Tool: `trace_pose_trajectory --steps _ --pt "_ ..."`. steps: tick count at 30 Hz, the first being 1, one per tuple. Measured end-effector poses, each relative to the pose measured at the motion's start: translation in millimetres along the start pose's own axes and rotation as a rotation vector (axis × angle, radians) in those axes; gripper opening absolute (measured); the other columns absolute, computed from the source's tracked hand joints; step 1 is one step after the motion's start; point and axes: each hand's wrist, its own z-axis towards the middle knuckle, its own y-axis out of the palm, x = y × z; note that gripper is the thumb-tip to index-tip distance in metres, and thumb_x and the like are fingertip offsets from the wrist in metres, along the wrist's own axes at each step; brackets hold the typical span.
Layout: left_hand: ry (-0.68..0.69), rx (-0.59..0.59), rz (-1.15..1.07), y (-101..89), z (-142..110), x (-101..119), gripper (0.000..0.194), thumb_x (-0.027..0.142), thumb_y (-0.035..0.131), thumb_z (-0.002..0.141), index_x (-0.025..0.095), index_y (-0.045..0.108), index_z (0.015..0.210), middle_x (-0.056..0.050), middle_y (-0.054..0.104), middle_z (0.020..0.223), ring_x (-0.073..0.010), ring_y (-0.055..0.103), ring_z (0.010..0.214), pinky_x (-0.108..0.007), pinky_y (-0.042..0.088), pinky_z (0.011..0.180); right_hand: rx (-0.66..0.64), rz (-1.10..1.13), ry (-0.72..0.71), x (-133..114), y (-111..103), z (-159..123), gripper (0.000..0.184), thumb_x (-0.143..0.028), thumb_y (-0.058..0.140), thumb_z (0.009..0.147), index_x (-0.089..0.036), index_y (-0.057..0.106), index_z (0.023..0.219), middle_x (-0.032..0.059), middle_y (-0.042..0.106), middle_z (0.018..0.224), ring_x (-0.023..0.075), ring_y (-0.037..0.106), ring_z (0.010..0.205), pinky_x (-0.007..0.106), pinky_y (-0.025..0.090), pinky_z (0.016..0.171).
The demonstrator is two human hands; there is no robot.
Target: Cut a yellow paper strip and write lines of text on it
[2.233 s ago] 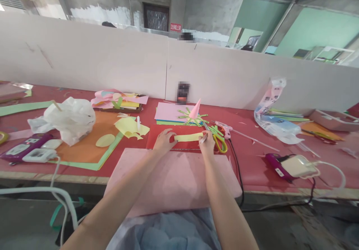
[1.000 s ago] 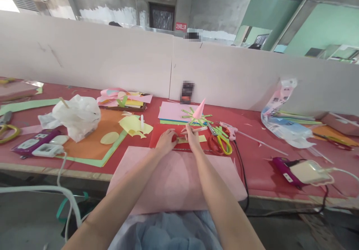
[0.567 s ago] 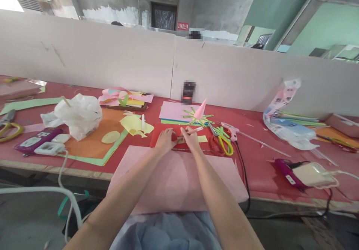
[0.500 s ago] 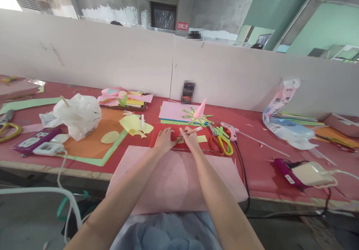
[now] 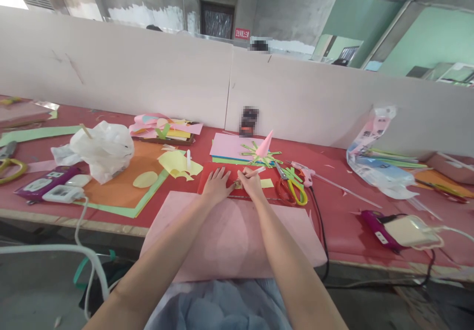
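Observation:
My left hand [image 5: 217, 186] lies flat on a red sheet [image 5: 231, 168], fingers stretched out and a little spread. Pinched in my right hand [image 5: 251, 183] is a white pen [image 5: 258, 171], slanting up to the right with its tip hidden by the fingers. Between the hands lies a small yellowish piece [image 5: 237, 185]; its shape is partly covered. To the right of my right hand rests a pale yellow paper rectangle [image 5: 267, 183]. Close by are scissors [image 5: 296, 192] with red and yellow handles and a pink paper cone [image 5: 264, 145] on green strips.
A pink glue gun [image 5: 306, 176] with a black cord lies right of the scissors. Stacked pink paper [image 5: 233, 144] lies behind the red sheet. Left are cut yellow paper [image 5: 176, 165], an orange sheet [image 5: 114, 192] and a crumpled white bag [image 5: 105, 150]. A white partition [image 5: 166, 78] bounds the table.
My left hand's fingers have stretched out and spread flatter on the red sheet. My right hand keeps its grip on the pen with hardly any shift.

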Motion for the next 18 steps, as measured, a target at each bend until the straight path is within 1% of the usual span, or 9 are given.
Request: trace_pose_trajectory --steps 8,14,18 --pt "0.004 0.015 0.017 1.3 -0.5 -0.8 0.06 0.052 0.038 0.085 0.02 0.036 0.135 -0.009 0.025 0.148 -0.0258 0.02 0.136 -0.043 0.016 0.109 0.029 0.046 0.048 2.4 1.2 1.3 0.033 -0.042 0.049 0.078 -0.023 0.034 0.055 -0.0053 0.043 0.038 0.016 0.059 0.053 0.022 0.038 0.047" --pt "0.008 0.013 0.02 1.3 -0.5 -0.9 0.061 0.052 0.036 0.085 0.018 0.035 0.136 -0.01 0.025 0.147 -0.0261 0.02 0.136 -0.043 0.016 0.11 0.023 0.026 0.074 2.4 1.4 1.5 0.03 -0.038 0.05 0.076 -0.023 0.035 0.055 -0.006 0.044 0.037 0.0143 0.055 0.047 0.022 0.038 0.047" --pt "0.003 0.011 0.018 1.7 -0.3 -1.4 0.06 0.052 0.037 0.085 0.02 0.035 0.136 -0.009 0.025 0.148 -0.026 0.02 0.136 -0.043 0.016 0.109 0.02 0.044 0.061 1.8 1.4 1.2 0.03 -0.039 0.049 0.076 -0.023 0.035 0.055 -0.0062 0.044 0.037 0.0147 0.056 0.05 0.022 0.04 0.049"
